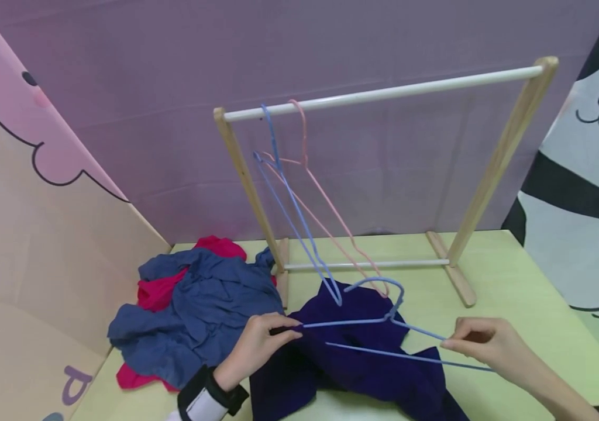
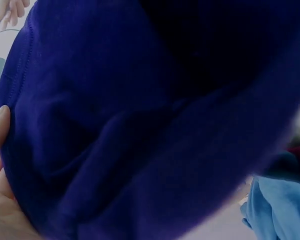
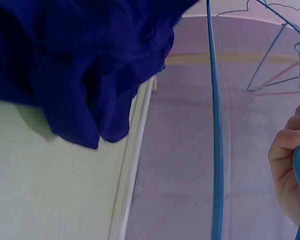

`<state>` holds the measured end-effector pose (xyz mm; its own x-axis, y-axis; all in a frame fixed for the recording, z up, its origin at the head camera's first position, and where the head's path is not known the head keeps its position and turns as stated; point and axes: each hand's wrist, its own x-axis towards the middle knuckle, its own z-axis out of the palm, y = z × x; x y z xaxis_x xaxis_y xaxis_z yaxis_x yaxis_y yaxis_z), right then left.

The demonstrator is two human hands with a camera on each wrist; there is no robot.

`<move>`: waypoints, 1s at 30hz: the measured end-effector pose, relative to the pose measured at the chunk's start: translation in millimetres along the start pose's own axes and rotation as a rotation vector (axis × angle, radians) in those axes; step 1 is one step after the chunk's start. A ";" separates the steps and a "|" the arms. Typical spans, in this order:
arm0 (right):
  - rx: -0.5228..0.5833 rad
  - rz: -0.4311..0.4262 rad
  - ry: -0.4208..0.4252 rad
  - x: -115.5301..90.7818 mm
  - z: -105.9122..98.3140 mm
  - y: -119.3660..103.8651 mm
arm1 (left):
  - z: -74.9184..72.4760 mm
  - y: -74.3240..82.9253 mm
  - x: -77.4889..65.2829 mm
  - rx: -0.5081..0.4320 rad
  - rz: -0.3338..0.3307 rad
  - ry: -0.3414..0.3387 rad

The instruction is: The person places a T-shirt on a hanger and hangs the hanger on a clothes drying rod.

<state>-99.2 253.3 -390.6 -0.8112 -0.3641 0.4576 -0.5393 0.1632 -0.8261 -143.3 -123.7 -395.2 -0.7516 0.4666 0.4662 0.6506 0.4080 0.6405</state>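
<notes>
A light blue hanger [image 1: 395, 310] is held level over a dark blue garment [image 1: 352, 374], its hook curving up. My left hand [image 1: 257, 345] pinches the garment's edge between thumb and fingers, right by the hanger's left end. That end of the lower bar is hidden by the cloth. With thumb and fingertips, my right hand [image 1: 494, 345] grips the hanger's right shoulder. In the left wrist view the garment [image 2: 100, 100] fills most of the picture, its stitched edge by the thumb. The right wrist view has the hanger's bar [image 3: 216, 125] crossing in front.
Behind the hands stands a wooden rack [image 1: 505, 152] with a white rail [image 1: 415, 89]. A blue hanger [image 1: 299, 213] and a pink hanger [image 1: 331, 211] hang at its left end. Greyish-blue clothing [image 1: 205, 304] lies heaped with red cloth [image 1: 159, 292] on the table's left side.
</notes>
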 end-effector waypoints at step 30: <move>-0.007 0.136 0.078 18.7 92.0 7.1 | 19.6 22.7 10.3 -0.072 0.084 0.058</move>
<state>-97.4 163.3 -418.2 -0.8915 -0.2664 0.3663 -0.4249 0.2122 -0.8800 -134.2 -94.2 -387.8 -0.7012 0.4499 0.5531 0.7035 0.3109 0.6390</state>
